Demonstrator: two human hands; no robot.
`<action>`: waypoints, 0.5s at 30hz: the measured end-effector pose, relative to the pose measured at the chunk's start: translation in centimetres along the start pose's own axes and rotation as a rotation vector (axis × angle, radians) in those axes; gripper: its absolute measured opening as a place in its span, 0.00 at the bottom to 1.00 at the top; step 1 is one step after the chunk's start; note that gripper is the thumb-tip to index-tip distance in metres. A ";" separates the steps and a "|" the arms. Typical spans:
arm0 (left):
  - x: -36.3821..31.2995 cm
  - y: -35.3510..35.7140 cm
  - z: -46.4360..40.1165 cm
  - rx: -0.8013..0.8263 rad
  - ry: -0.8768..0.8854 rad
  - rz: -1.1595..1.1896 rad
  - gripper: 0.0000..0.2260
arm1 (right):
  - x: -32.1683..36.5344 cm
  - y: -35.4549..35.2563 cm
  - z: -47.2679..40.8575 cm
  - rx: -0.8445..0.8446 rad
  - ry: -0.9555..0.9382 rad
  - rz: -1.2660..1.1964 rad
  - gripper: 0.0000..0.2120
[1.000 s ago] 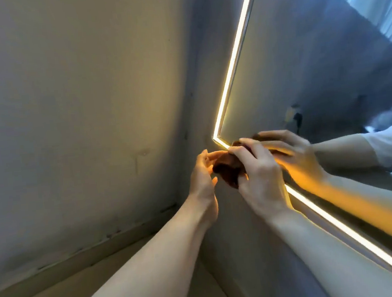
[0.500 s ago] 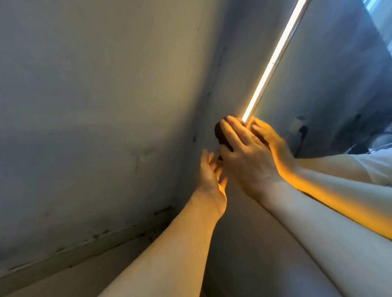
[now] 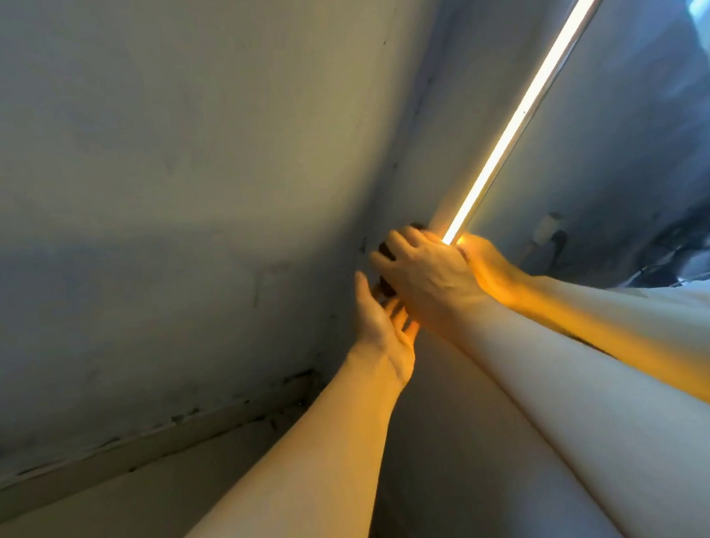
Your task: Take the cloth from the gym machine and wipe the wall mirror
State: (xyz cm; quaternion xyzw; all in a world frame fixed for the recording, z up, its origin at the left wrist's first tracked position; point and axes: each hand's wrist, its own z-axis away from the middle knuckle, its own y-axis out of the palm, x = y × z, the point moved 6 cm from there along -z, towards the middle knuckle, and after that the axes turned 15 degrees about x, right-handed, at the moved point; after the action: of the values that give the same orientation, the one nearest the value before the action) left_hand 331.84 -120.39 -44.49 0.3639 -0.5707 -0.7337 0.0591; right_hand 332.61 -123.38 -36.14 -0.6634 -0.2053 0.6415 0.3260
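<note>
My right hand [image 3: 425,277] presses a dark brown cloth [image 3: 384,251] against the wall mirror [image 3: 619,148] at its lit left edge, near the room corner. The cloth is almost fully hidden under the fingers, which curl over it. My left hand [image 3: 382,327] is just below and left of the right hand, palm turned toward it, fingers straight and touching the cloth's lower edge. The mirror shows my right hand's reflection [image 3: 489,266] meeting the real one at the glass.
A glowing LED strip [image 3: 531,95] runs along the mirror's left edge up to the top right. A grey plaster wall [image 3: 141,181] fills the left, with a stained skirting board [image 3: 144,445] below. The mirror reflects a wall socket [image 3: 546,228].
My right hand has slid the cloth upward from the mirror's bottom-left corner along the lit edge. My left hand has let go of the cloth and now lies open below it.
</note>
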 end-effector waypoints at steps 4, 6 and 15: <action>-0.4 -0.5 -0.3 0.012 0.026 0.010 0.27 | 2.1 0.9 0.5 0.020 -0.123 -0.035 0.19; -0.7 0.2 -0.4 0.061 0.056 -0.029 0.28 | -6.6 18.2 -6.9 -0.008 0.026 0.056 0.18; -1.9 2.7 -0.1 0.151 0.051 -0.178 0.24 | 0.5 -0.2 7.0 -0.391 0.112 -0.033 0.11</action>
State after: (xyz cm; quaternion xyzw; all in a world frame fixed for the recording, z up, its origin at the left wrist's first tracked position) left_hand 332.37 -120.43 -41.21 0.4350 -0.5880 -0.6817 -0.0195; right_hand 325.76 -121.64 -36.11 -0.7454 -0.3182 0.5459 0.2123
